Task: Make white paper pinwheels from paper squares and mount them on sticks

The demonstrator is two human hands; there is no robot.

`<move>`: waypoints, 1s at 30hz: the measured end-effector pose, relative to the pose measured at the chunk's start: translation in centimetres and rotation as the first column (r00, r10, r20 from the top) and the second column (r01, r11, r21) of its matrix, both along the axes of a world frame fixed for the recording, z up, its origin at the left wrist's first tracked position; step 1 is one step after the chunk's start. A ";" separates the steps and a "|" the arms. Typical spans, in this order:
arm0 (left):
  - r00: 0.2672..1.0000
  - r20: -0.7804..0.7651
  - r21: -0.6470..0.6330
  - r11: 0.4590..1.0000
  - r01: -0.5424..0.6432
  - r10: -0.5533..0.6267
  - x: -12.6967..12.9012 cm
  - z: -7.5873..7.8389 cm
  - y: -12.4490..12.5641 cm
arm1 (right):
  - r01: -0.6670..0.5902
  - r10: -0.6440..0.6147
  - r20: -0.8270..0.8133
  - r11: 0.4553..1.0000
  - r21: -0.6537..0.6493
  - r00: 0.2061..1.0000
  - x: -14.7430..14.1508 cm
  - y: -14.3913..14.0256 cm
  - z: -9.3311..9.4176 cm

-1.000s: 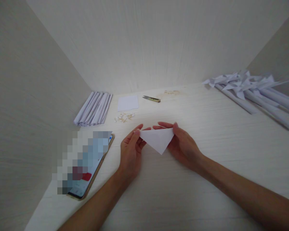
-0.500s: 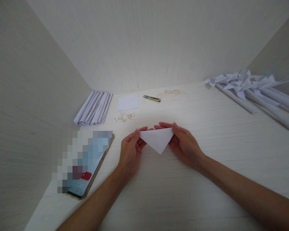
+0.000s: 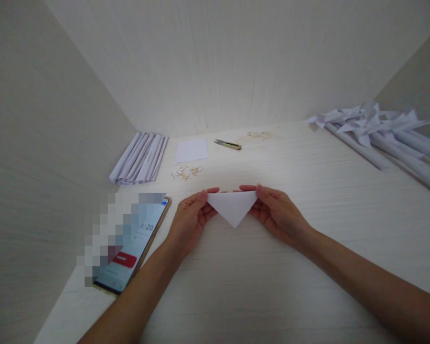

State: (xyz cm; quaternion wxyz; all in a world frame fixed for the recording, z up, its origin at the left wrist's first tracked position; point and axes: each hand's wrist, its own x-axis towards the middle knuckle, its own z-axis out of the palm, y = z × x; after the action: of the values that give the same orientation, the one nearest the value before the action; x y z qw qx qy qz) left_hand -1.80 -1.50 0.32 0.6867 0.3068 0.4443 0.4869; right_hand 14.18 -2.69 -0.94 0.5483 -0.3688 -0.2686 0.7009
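A white sheet of paper (image 3: 232,206), folded into a triangle, is stretched between my two hands above the table, its point facing me and its long edge away. My left hand (image 3: 191,217) pinches the left corner, thumb on top and fingers beneath. The right corner is pinched the same way by my right hand (image 3: 277,210). Parts of the fingers are hidden behind the paper.
A phone (image 3: 139,248) lies at the left. Further back are rolled paper tubes (image 3: 139,157), flat white paper (image 3: 192,150), small white-and-tan pieces (image 3: 187,172), thread snips (image 3: 228,144) and tiny tan bits (image 3: 258,135). Paper pinwheels on tubes (image 3: 376,126) are piled at right.
The folded paper has levelled slightly and its point has shifted a little left. Both hands keep their pinch on the corners. The view has moved slightly.
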 end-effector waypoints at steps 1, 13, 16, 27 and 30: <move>1.000 -0.004 -0.010 1.000 0.003 -0.003 0.0 0.1 0.0 | -0.005 0.005 0.003 1.000 -0.004 1.000 0.1 0.0 -0.1; 1.000 0.009 -0.140 0.990 0.021 -0.020 -0.4 0.7 0.3 | -0.036 0.037 0.007 0.995 -0.094 0.999 0.4 0.4 -0.1; 0.999 0.021 -0.167 0.985 0.034 -0.031 -0.5 0.7 0.4 | -0.042 0.043 0.003 0.994 -0.102 0.999 0.5 0.5 -0.1; 0.999 0.051 -0.154 0.988 0.020 -0.012 -0.4 0.8 0.4 | -0.045 0.041 -0.063 0.997 -0.060 0.997 0.1 0.3 0.2; 0.999 0.048 -0.129 0.992 0.015 -0.009 -0.2 0.8 0.3 | -0.054 0.050 -0.080 0.997 -0.052 0.996 0.1 0.3 0.1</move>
State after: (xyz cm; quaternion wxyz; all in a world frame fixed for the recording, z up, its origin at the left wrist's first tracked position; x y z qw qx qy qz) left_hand -2.03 -1.21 1.15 0.7183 0.2526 0.4565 0.4602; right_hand 14.31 -2.38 -0.81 0.5298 -0.3485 -0.2372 0.7359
